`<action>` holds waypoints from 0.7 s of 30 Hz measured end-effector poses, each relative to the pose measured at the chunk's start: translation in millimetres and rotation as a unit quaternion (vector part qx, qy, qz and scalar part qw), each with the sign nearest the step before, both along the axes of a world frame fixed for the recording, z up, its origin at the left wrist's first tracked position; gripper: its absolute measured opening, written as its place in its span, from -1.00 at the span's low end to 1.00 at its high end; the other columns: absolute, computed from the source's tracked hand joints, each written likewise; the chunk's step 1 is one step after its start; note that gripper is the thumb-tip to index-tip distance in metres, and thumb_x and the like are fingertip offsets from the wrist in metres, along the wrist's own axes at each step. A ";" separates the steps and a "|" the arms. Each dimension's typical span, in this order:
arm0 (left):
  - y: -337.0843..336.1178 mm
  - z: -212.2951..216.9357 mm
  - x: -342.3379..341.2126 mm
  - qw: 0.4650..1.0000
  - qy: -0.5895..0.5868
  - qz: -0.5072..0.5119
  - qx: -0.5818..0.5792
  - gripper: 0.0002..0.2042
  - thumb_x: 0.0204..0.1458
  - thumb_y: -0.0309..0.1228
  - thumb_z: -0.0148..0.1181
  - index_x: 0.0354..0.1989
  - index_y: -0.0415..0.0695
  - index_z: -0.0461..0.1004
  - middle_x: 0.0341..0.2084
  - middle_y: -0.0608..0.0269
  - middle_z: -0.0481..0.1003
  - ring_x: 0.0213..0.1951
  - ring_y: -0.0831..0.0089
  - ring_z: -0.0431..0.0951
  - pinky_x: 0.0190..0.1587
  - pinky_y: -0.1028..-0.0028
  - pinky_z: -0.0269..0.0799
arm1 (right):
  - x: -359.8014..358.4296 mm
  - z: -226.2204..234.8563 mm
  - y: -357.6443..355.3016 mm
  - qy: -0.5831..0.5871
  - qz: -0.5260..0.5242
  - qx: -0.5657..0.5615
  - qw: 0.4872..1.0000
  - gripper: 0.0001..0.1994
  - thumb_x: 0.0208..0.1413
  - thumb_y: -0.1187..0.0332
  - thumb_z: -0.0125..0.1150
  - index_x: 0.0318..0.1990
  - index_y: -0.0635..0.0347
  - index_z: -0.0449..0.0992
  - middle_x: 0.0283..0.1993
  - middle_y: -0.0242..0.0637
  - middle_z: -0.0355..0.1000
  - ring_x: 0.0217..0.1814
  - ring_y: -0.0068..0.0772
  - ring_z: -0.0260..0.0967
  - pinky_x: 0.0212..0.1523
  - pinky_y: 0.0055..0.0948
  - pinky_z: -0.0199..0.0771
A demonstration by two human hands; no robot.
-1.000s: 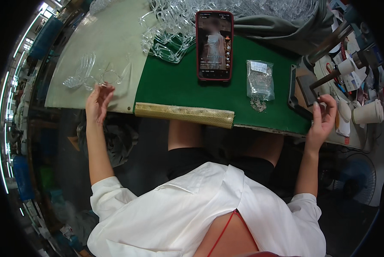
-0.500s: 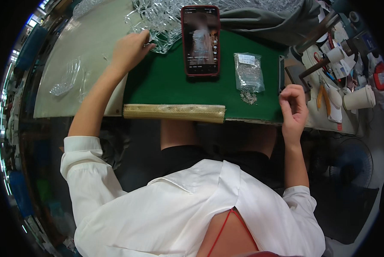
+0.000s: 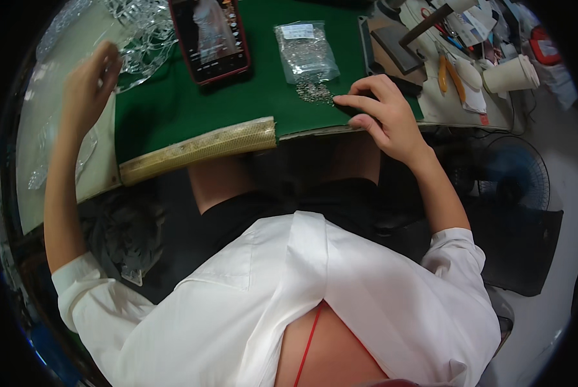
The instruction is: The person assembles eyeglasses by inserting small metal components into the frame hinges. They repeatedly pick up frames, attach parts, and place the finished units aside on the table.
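My right hand is over the green mat, its fingers apart. Its index fingertip touches the edge of a small heap of tiny silvery metal bits. Just beyond the heap lies a clear plastic bag with a white label and more such bits inside. At the left, my left hand is raised with its fingers curled in, beside a tangle of clear, shiny plastic pieces. Whatever those fingers may hold is hidden.
A red-cased phone with a lit screen stands at the far middle. A gold-coloured strip lines the front edge. To the right are a dark metal fixture, orange-handled pliers and a white cup. A fan stands below.
My right hand has moved from beside the metal fixture to the heap of bits, its fingers opening out. My left hand has drawn back from the clear pieces. The whole view has shifted.
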State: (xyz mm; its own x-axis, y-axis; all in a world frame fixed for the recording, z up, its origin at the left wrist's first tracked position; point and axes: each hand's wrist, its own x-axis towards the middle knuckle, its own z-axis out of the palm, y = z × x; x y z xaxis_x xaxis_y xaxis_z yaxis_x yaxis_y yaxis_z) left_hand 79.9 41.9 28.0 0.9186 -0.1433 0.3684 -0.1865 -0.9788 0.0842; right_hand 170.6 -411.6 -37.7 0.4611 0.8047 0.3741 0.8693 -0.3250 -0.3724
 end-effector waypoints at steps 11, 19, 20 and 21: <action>-40.6 42.7 -69.9 0.902 0.052 0.194 -0.382 -0.58 0.22 -0.23 -0.02 0.15 -0.24 0.33 -0.49 0.33 0.43 -0.65 0.69 0.25 -0.59 0.66 0.10 | 13.1 -2.4 14.9 0.145 -0.043 0.031 0.988 -0.92 -0.03 0.59 0.19 -0.33 0.29 0.50 -0.37 -0.32 0.38 -0.36 -0.44 0.35 -0.35 -0.53 0.32; -55.9 1.2 -105.6 0.682 0.014 -0.041 -0.730 -0.72 0.24 -0.29 -0.04 0.00 -0.18 0.39 -0.40 0.34 0.35 -0.16 0.43 0.39 -0.08 0.53 0.23 | 12.2 -4.9 18.2 0.126 -0.026 0.027 0.991 -0.92 -0.05 0.54 0.23 -0.36 0.24 0.49 -0.38 -0.33 0.36 -0.32 -0.35 0.35 -0.31 -0.42 0.34; -69.1 -7.8 -104.7 0.653 -0.047 0.000 -0.756 -0.72 0.23 -0.30 -0.03 0.01 -0.19 0.38 -0.40 0.34 0.35 -0.13 0.42 0.39 -0.05 0.52 0.24 | 12.1 -6.0 17.9 0.123 -0.030 0.026 0.992 -0.92 -0.05 0.51 0.24 -0.37 0.21 0.49 -0.39 -0.33 0.36 -0.31 -0.30 0.34 -0.29 -0.38 0.35; -76.1 -14.5 -103.9 0.621 -0.107 0.041 -0.776 -0.72 0.23 -0.31 -0.03 0.02 -0.20 0.37 -0.39 0.34 0.35 -0.11 0.41 0.39 -0.01 0.51 0.24 | 11.8 -6.9 17.0 0.117 -0.031 0.024 0.992 -0.92 -0.05 0.50 0.24 -0.37 0.21 0.48 -0.39 -0.34 0.36 -0.30 -0.30 0.34 -0.29 -0.38 0.34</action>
